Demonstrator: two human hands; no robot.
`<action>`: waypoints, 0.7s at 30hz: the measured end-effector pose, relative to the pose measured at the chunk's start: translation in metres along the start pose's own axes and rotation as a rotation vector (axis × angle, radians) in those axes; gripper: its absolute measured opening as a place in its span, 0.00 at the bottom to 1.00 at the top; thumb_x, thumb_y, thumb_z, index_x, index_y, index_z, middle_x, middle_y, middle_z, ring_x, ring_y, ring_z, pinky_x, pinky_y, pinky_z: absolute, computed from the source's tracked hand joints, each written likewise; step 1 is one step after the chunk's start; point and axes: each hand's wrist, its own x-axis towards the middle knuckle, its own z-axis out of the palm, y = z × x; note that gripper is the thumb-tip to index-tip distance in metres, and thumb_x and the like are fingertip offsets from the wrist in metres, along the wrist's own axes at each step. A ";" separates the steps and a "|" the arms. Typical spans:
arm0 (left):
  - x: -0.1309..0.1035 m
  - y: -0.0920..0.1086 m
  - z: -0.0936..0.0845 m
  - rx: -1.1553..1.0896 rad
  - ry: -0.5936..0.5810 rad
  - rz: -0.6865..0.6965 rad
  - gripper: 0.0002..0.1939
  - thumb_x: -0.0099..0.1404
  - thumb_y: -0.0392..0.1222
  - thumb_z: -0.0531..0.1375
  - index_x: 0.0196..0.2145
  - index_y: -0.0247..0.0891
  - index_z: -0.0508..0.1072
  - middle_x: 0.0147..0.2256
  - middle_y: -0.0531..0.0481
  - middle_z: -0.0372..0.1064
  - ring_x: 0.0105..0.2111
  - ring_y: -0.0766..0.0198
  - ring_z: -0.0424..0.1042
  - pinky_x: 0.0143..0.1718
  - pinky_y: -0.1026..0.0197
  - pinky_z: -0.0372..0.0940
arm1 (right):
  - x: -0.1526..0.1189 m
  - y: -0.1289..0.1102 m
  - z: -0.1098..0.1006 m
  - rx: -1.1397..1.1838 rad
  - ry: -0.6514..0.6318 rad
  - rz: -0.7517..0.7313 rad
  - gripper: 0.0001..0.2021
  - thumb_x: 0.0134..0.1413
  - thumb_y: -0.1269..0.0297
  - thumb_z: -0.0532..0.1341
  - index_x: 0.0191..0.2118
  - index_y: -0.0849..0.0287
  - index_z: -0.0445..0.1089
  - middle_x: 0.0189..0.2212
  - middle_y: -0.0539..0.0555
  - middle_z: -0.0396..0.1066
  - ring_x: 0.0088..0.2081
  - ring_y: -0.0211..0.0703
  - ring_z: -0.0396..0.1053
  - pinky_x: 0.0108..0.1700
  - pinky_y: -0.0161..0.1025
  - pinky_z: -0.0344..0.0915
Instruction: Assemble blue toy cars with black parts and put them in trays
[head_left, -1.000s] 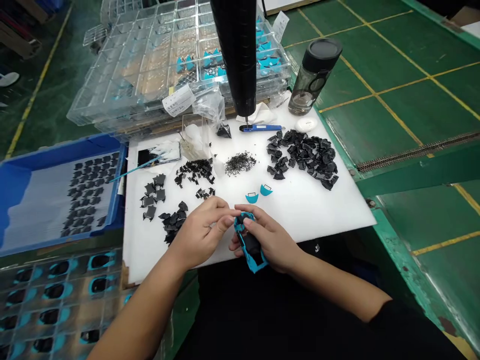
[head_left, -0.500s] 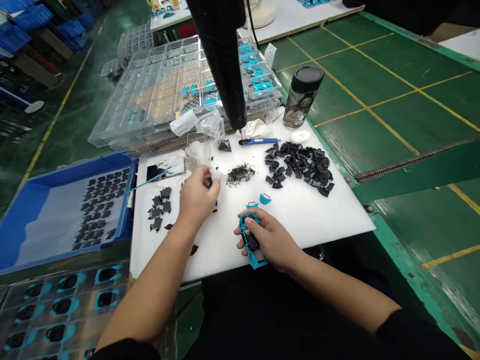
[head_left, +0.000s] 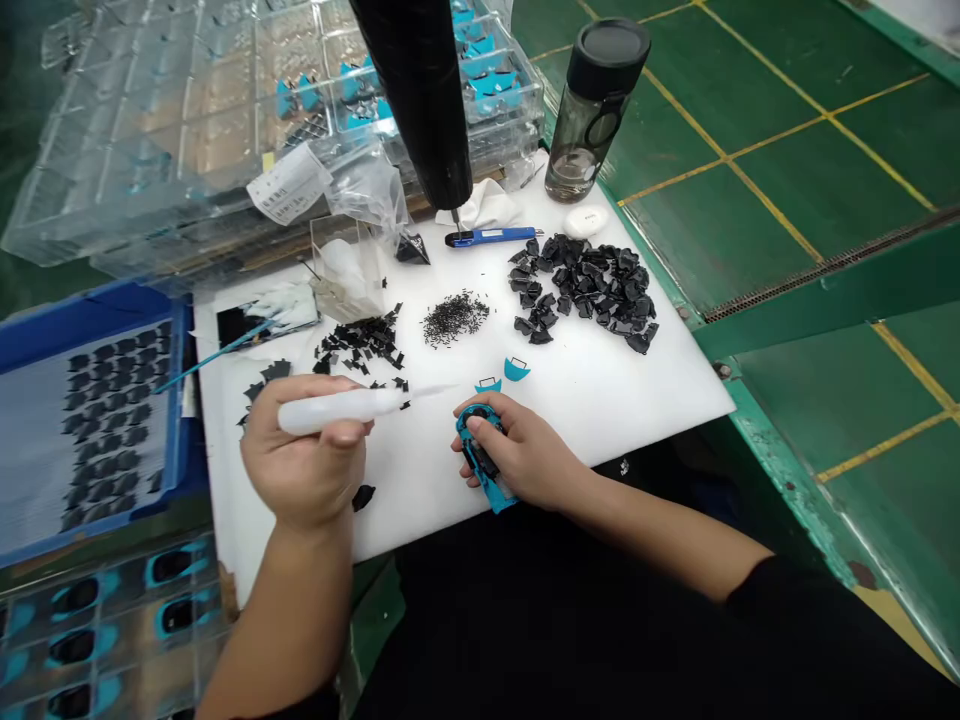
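Observation:
My left hand (head_left: 307,460) grips a white squeeze bottle (head_left: 337,410), its thin nozzle pointing right above the white board (head_left: 600,410). My right hand (head_left: 525,450) is closed round a blue shell (head_left: 491,490) with black parts inside, near the board's front edge. Just beyond the shell lie two small blue pieces, one at the left (head_left: 487,385) and one at the right (head_left: 517,370). A pile of tiny black pins (head_left: 454,318) sits mid-board. Left of it are flat black pieces (head_left: 364,345); at the right, a heap of black parts (head_left: 600,285).
A black tool (head_left: 427,110) hangs over the board's back. Behind are a blue cutter (head_left: 495,236), a bottle (head_left: 596,110), a white oval object (head_left: 585,220) and clear trays (head_left: 187,130). A blue bin (head_left: 176,400) stands left.
My left hand has moved left and turned, and the white bottle now shows in it. My right hand still holds the blue shell. The view has shifted.

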 end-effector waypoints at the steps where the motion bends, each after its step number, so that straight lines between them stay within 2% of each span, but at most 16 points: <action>1: -0.002 -0.001 0.002 0.052 0.044 0.073 0.22 0.52 0.61 0.71 0.33 0.41 0.75 0.27 0.53 0.72 0.23 0.65 0.69 0.23 0.60 0.64 | 0.000 0.000 0.000 -0.005 0.001 -0.001 0.08 0.65 0.58 0.56 0.44 0.55 0.65 0.34 0.52 0.72 0.28 0.39 0.73 0.32 0.40 0.75; 2: -0.005 -0.002 0.004 0.108 0.067 0.141 0.22 0.54 0.63 0.69 0.33 0.41 0.77 0.28 0.52 0.72 0.25 0.64 0.70 0.24 0.59 0.64 | 0.001 0.000 0.000 -0.007 0.000 -0.004 0.08 0.66 0.58 0.55 0.44 0.55 0.65 0.34 0.52 0.72 0.28 0.39 0.73 0.32 0.40 0.75; 4: -0.009 -0.003 0.006 0.208 0.037 0.253 0.22 0.59 0.64 0.65 0.35 0.41 0.78 0.28 0.50 0.71 0.28 0.61 0.72 0.27 0.58 0.66 | 0.002 0.002 0.000 -0.008 -0.005 -0.014 0.08 0.66 0.58 0.55 0.44 0.54 0.65 0.34 0.52 0.72 0.28 0.40 0.73 0.31 0.40 0.74; 8: -0.016 -0.007 0.005 0.332 -0.141 0.381 0.18 0.66 0.61 0.61 0.40 0.44 0.76 0.30 0.51 0.72 0.30 0.61 0.73 0.31 0.58 0.68 | 0.004 0.004 -0.001 -0.026 -0.011 -0.022 0.08 0.65 0.58 0.56 0.45 0.54 0.65 0.34 0.52 0.72 0.27 0.40 0.73 0.31 0.41 0.74; 11: -0.017 -0.010 0.003 0.377 -0.217 0.434 0.18 0.66 0.59 0.60 0.42 0.43 0.74 0.31 0.50 0.73 0.31 0.61 0.74 0.35 0.58 0.70 | 0.004 0.004 -0.001 -0.053 -0.010 -0.027 0.08 0.65 0.58 0.56 0.46 0.54 0.65 0.35 0.52 0.73 0.28 0.41 0.74 0.29 0.40 0.73; 14: -0.016 -0.012 0.003 0.360 -0.258 0.471 0.17 0.66 0.56 0.62 0.42 0.40 0.74 0.31 0.49 0.74 0.31 0.61 0.74 0.34 0.59 0.69 | 0.003 0.001 -0.001 -0.087 -0.018 -0.030 0.07 0.67 0.59 0.54 0.46 0.54 0.64 0.35 0.52 0.72 0.28 0.41 0.74 0.29 0.39 0.73; 18: -0.013 -0.014 0.004 0.381 -0.270 0.547 0.16 0.65 0.54 0.64 0.40 0.38 0.74 0.29 0.48 0.74 0.29 0.61 0.75 0.31 0.60 0.69 | 0.001 -0.002 -0.001 -0.106 -0.014 -0.025 0.07 0.67 0.60 0.53 0.45 0.54 0.64 0.35 0.51 0.72 0.28 0.40 0.74 0.30 0.38 0.73; 21: -0.012 -0.014 0.004 0.371 -0.262 0.554 0.16 0.65 0.54 0.64 0.40 0.38 0.74 0.29 0.48 0.74 0.29 0.62 0.75 0.31 0.60 0.69 | 0.002 -0.002 -0.001 -0.101 -0.015 -0.017 0.06 0.68 0.60 0.53 0.45 0.53 0.64 0.35 0.51 0.73 0.28 0.39 0.74 0.30 0.38 0.73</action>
